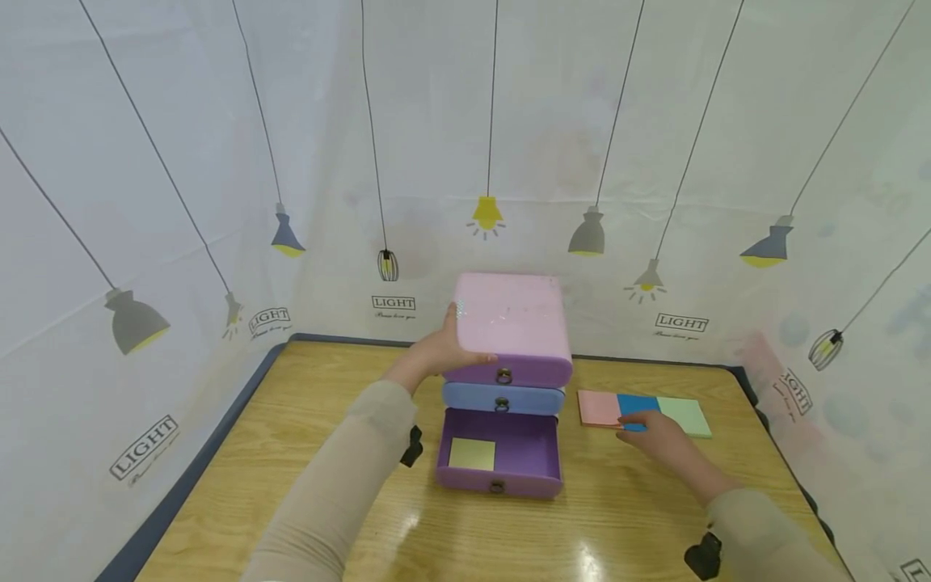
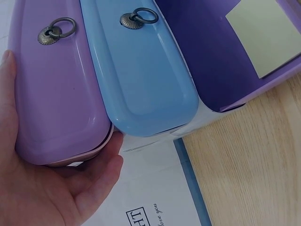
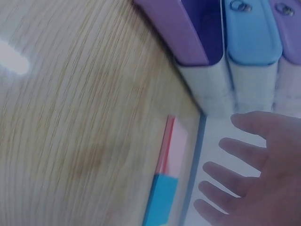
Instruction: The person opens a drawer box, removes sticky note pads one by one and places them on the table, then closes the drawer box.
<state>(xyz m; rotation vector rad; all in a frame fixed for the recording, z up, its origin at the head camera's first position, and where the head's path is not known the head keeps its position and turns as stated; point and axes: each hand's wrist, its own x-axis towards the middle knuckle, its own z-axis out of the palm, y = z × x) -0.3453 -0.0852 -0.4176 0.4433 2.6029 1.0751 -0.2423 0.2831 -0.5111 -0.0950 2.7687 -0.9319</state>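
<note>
A small drawer cabinet (image 1: 509,315) with a pink top stands on the table. Its upper purple drawer (image 2: 56,89) and middle blue drawer (image 2: 141,70) are pushed in. The bottom purple drawer (image 1: 527,444) is pulled out, with a yellow sticky-note pad (image 1: 473,454) lying at its left side. My left hand (image 1: 444,349) grips the cabinet's upper left corner. To the right, my right hand (image 1: 655,432) hovers over or touches a row of pink (image 1: 600,406), blue (image 1: 638,402) and green (image 1: 684,415) note pads. Its fingers are spread in the right wrist view, holding nothing.
The wooden table (image 1: 349,485) has a dark blue edge strip (image 1: 218,436). Behind and beside it hangs a pale cloth (image 1: 429,162) printed with lamps. Ring pulls (image 1: 502,404) stick out from the drawer fronts.
</note>
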